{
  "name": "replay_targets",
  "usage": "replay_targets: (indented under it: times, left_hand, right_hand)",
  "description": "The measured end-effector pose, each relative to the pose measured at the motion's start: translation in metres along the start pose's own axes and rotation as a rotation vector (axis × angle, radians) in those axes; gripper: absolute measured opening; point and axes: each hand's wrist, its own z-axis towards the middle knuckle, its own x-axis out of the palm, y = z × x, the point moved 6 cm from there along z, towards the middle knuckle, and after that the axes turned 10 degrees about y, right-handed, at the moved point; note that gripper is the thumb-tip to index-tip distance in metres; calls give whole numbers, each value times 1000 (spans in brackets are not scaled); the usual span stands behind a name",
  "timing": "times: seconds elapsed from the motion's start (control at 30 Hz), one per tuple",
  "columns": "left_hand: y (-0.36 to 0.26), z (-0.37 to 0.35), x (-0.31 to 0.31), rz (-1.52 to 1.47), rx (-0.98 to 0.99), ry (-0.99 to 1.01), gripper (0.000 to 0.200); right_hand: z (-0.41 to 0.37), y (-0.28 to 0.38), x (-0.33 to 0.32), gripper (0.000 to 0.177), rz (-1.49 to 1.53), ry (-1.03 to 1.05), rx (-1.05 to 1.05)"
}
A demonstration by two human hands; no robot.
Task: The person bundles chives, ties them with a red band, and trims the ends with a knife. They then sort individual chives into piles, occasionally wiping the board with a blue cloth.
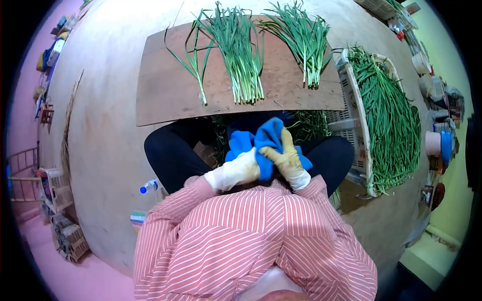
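Observation:
In front of my lap, both hands hold a bunched blue cloth (269, 138). My left hand (241, 169), in a whitish glove, is closed against the cloth's left side. My right hand (288, 159), wearing a yellowed glove, grips its right side, with thumb and fingers around a fold. Just beyond is a wooden board (165, 85) across my knees. On it lie a big bunch of garlic chives (241, 60), a second bunch (309, 50) to the right, and a few loose stalks (197, 70) to the left. Their pale ends point towards me.
A white plastic crate (359, 125) heaped with long green leaves (389, 120) stands to my right. More greens lie under the board. A bottle with a blue cap (149, 187) lies on the floor to my left. Crates (56, 188) and basins (434, 144) line the walls.

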Motion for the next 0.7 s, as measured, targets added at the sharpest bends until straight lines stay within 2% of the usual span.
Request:
replay_targets:
  times: [0.03, 0.07, 0.1, 0.13, 0.17, 0.2, 0.23, 0.27, 0.3, 0.33, 0.4, 0.47, 0.53, 0.57, 0.6, 0.7]
  left_hand:
    - [-13, -5, -4, 124, 137, 238, 30]
    - [-44, -11, -18, 248, 277, 477, 28]
    - [-102, -18, -70, 339, -123, 590, 29]
    - [-116, -20, -107, 225, 18, 350, 31]
    - [-87, -8, -131, 181, 173, 95, 34]
    - [-103, 8, -165, 352, 22, 30, 35]
    - [-77, 28, -194, 157, -5, -318, 33]
    - [-90, 40, -218, 46, -237, -311, 29]
    - [-72, 64, -237, 421, 255, -495, 27]
    - [-60, 84, -246, 463, 281, -466, 30]
    - [-37, 126, -248, 903, 204, -414, 39]
    - [-8, 149, -247, 942, 156, -357, 41]
    - [7, 161, -247, 984, 110, -298, 43]
    - [10, 162, -245, 972, 117, -294, 45]
    - [11, 163, -245, 963, 126, -289, 46]
    - [13, 159, -244, 919, 146, -281, 47]
  right_hand:
    - [-2, -11, -3, 77, 127, -44, 19]
    - [-1, -7, -7, 77, 127, -43, 26]
    - [1, 0, -17, 72, 169, -96, 80]
    - [3, 5, -29, 67, 209, -149, 137]
    - [7, 11, -45, 58, 263, -199, 118]
    - [10, 23, -55, 54, 271, -289, 55]
    - [14, 26, -61, 53, 199, -292, 26]
    - [20, 28, -68, 52, 128, -296, -6]
    - [31, 35, -73, 52, -210, -295, -50]
    - [44, 72, -61, 53, -633, -310, -221]
    - [83, 106, -36, 51, -816, -212, -248]
    - [131, 123, -7, 43, -975, -122, -292]
    - [180, 102, 19, 31, -1218, 32, -171]
    - [198, 64, 27, 23, -1312, 44, -164]
    - [198, 41, 35, 22, -1354, 141, -132]
    - [149, 39, 39, 19, -1323, 304, -60]
